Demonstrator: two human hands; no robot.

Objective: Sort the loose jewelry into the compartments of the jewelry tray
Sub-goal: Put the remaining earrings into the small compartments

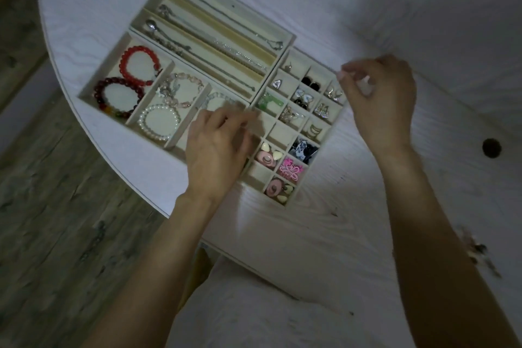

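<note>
Your blurred left hand (217, 147) covers the jewelry tray (84, 94)'s near compartment; its grip's unreadable. Your right hand (378, 99) hovers by the tray's far corner, fingers curled; contents unclear.

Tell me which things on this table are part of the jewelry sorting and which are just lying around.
Part of the job:
- jewelry tray
- red bracelet
- pearl bracelet
- necklaces
- pink clip
- left hand, over the tray
- right hand, fingers curled at the tray's far corner; what it holds is unclear

Lying about:
- dark bits at the table's right edge, too blurred to identify
</note>
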